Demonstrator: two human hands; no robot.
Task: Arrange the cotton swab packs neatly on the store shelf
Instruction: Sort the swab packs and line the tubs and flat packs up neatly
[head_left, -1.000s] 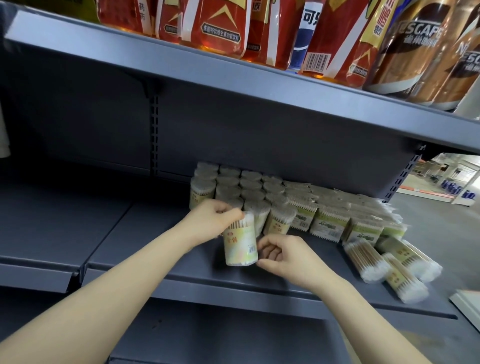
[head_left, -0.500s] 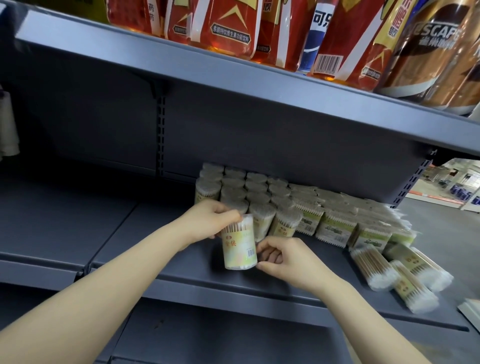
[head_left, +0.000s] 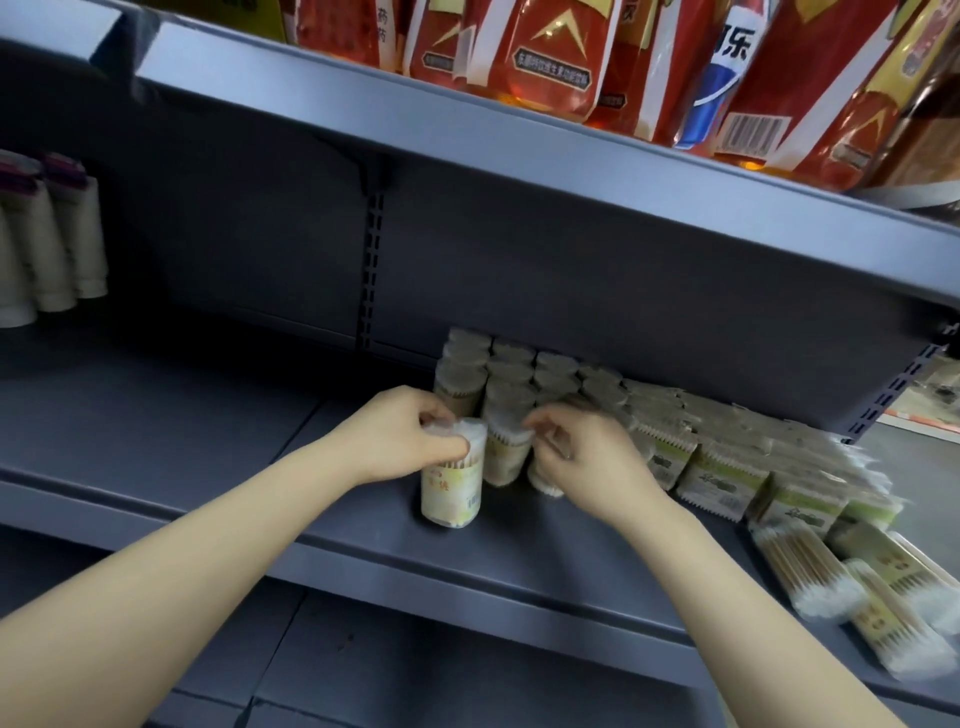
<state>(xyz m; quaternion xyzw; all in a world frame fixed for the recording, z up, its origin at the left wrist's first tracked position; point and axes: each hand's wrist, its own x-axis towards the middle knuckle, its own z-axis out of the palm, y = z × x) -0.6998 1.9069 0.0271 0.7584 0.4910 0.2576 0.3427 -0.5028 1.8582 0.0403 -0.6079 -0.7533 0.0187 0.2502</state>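
Observation:
A round cotton swab pack (head_left: 451, 488) stands upright near the front of the grey shelf (head_left: 363, 551). My left hand (head_left: 400, 431) grips its top with curled fingers. My right hand (head_left: 582, 457) has its fingers curled over the top of a neighbouring round pack (head_left: 543, 480) in the front row; the hand hides most of that pack. Behind them stand several round packs in rows (head_left: 511, 374). Rectangular green-labelled swab packs (head_left: 722, 478) fill the shelf to the right.
Three loose swab packs (head_left: 852, 587) lie on their sides at the shelf's right front. The upper shelf (head_left: 467, 135) overhangs with red drink packs (head_left: 550, 47). Pale tubes (head_left: 52, 244) stand at far left. The shelf's left half is bare.
My right hand has left the pack that the left hand grips and moved up onto the neighbouring pack. The view has shifted closer and to the left.

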